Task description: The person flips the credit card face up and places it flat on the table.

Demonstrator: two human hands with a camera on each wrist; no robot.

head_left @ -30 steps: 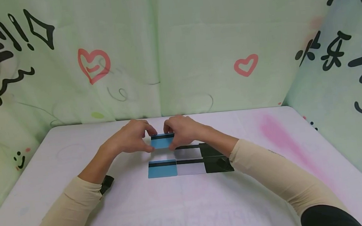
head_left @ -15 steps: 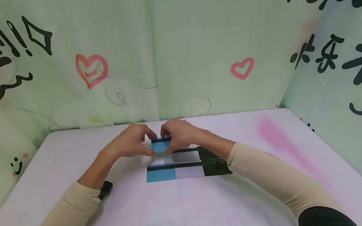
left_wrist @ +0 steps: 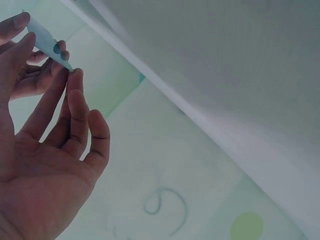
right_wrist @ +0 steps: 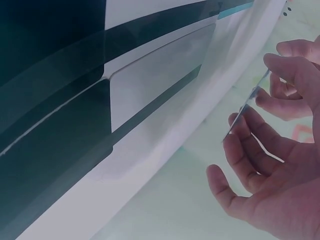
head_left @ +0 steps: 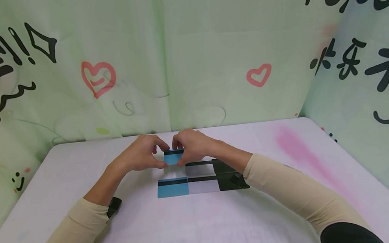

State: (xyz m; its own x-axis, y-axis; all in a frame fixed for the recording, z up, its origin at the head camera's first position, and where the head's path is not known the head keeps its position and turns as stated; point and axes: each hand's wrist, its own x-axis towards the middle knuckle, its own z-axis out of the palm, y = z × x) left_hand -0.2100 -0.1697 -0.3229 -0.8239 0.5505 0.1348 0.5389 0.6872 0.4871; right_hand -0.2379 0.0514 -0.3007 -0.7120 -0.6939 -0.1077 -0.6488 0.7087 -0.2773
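Observation:
A blue card (head_left: pixel 173 158) with a black stripe is held above the table by both hands in the head view. My left hand (head_left: pixel 141 153) pinches its left edge between thumb and fingers; my right hand (head_left: pixel 195 147) pinches the right edge and hides part of it. From the left wrist, the card (left_wrist: pixel 44 36) appears slanted, and from the right wrist it is nearly edge-on. Below lies a front row: another blue card (head_left: pixel 173 190), a white card (head_left: pixel 203 186) and a black card (head_left: pixel 226 184). Behind them lie a second white card (head_left: pixel 200 169) and black card (head_left: pixel 221 166).
The white table (head_left: pixel 137 225) has a pink patch on its right side. A pale green printed curtain (head_left: pixel 208 78) stands behind its far edge. A small dark device (head_left: pixel 114 206) sits at the left wrist.
The head view has tilted slightly, so everything sits lower in it. My right hand has shifted a little left, covering more of the held blue card. The cards on the table stay put.

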